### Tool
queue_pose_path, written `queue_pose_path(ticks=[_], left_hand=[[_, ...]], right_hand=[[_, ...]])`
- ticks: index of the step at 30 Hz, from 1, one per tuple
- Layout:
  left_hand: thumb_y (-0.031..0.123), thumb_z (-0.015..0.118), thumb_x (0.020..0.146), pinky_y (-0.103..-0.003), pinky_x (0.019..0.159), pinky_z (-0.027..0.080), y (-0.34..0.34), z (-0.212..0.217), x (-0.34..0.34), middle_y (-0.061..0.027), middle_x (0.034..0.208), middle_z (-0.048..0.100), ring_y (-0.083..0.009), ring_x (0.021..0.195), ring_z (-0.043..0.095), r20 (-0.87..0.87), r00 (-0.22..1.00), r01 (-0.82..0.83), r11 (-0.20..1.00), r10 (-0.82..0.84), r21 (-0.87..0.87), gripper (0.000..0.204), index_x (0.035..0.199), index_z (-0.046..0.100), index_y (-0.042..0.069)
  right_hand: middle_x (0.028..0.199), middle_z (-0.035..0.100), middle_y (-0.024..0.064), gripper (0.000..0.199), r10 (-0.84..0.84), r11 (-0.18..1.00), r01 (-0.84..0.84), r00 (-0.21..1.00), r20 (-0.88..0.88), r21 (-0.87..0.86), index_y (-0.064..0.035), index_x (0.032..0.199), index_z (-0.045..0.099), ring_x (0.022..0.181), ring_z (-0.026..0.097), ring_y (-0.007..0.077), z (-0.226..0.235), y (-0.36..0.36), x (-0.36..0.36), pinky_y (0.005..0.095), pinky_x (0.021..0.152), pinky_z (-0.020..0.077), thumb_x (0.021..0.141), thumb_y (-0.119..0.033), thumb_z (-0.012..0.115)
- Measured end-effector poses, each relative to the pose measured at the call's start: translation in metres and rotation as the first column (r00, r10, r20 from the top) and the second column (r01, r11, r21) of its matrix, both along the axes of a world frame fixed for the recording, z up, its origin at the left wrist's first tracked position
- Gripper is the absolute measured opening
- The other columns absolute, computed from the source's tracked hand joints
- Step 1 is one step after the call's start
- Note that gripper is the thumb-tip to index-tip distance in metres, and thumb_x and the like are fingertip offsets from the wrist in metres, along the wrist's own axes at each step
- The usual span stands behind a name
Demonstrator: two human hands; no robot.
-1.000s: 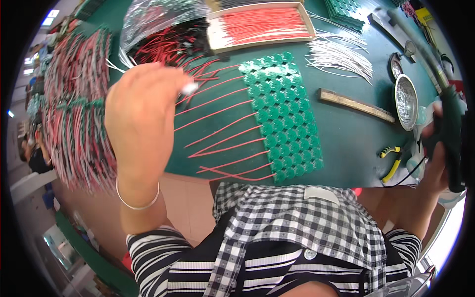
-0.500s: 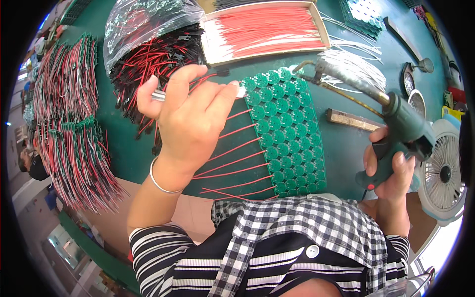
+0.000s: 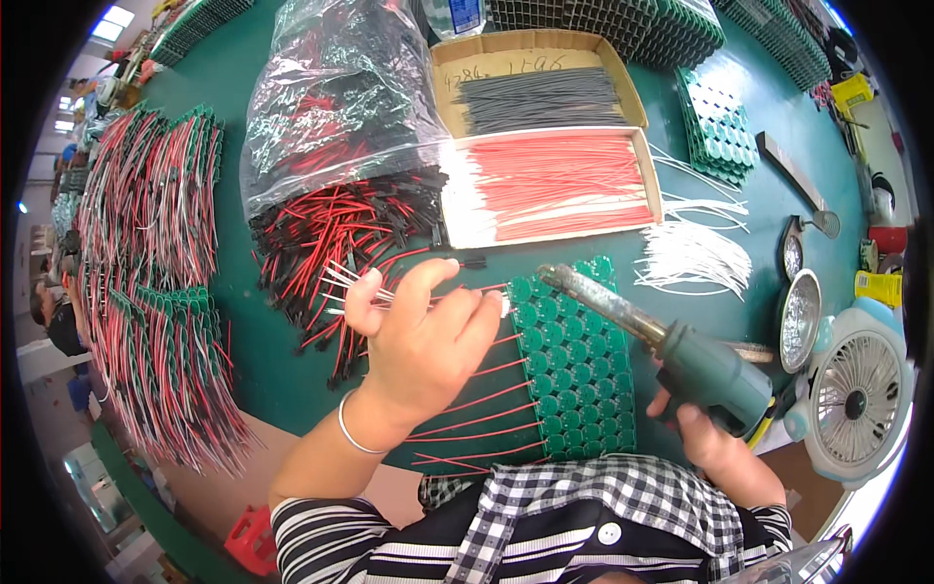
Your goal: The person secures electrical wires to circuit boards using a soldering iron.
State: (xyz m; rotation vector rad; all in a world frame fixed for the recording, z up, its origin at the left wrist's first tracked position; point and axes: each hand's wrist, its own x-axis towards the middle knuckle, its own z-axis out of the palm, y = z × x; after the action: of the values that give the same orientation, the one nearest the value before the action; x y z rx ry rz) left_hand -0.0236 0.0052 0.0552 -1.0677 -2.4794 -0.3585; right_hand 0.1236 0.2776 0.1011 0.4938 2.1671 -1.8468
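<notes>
A panel of green round circuit boards lies on the table, with several red wires running left from its edge. My left hand is closed on a bunch of thin white wires, its fingertips at the panel's upper left corner beside a red wire. In my right hand is a dark green soldering gun, gripped by its handle. The gun's metal barrel points up and left, over the upper part of the panel; whether its tip touches anything cannot be made out.
Red-and-black connector leads spill from a clear plastic bag. Boxes hold red wires and dark wires. Loose white wires, a metal dish and a fan stand right. Wired boards are piled left.
The view has shifted, so the table's far side shows more. The soldering gun has swung lower and its barrel turned at the panel. White wires now fan out more plainly from my left hand.
</notes>
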Motion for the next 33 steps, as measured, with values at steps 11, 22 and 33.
queue_pose_path(ticks=[11,22,33], left_hand=[[0.019,0.068,0.075,-0.049,0.103,0.016,0.002,0.001,-0.003,0.0091,0.078,0.063,-0.0151,0.098,0.056,0.042,0.999,-0.016,1.000,0.016,0.007,0.009,0.082,0.074,0.021],[0.019,0.067,0.076,-0.049,0.102,0.018,0.004,0.004,0.000,0.0100,0.079,0.062,-0.0151,0.099,0.055,0.065,0.998,-0.021,1.000,0.021,-0.010,0.009,0.082,0.073,0.021],[0.018,0.068,0.075,-0.051,0.100,0.020,0.004,-0.002,-0.003,0.0086,0.079,0.059,-0.0154,0.099,0.055,0.044,0.999,-0.013,1.000,0.013,-0.006,0.008,0.082,0.071,0.020]], right_hand=[[0.059,0.061,0.0004,0.043,0.257,0.938,-0.198,0.949,-0.184,0.284,-0.0001,0.103,0.062,0.058,0.060,0.0162,-0.012,-0.013,-0.021,0.0310,0.061,0.0479,0.091,-0.040,0.053],[0.076,0.062,0.0069,0.032,0.356,0.909,-0.222,0.853,-0.381,0.354,0.0044,0.106,0.059,0.056,0.061,0.0134,-0.017,-0.010,-0.019,0.0282,0.055,0.0506,0.089,-0.023,0.058],[0.070,0.060,0.0042,0.033,0.420,0.824,-0.215,0.853,-0.310,0.525,0.0045,0.107,0.059,0.054,0.060,0.0126,-0.021,-0.008,-0.015,0.0271,0.053,0.0487,0.089,-0.022,0.057]])
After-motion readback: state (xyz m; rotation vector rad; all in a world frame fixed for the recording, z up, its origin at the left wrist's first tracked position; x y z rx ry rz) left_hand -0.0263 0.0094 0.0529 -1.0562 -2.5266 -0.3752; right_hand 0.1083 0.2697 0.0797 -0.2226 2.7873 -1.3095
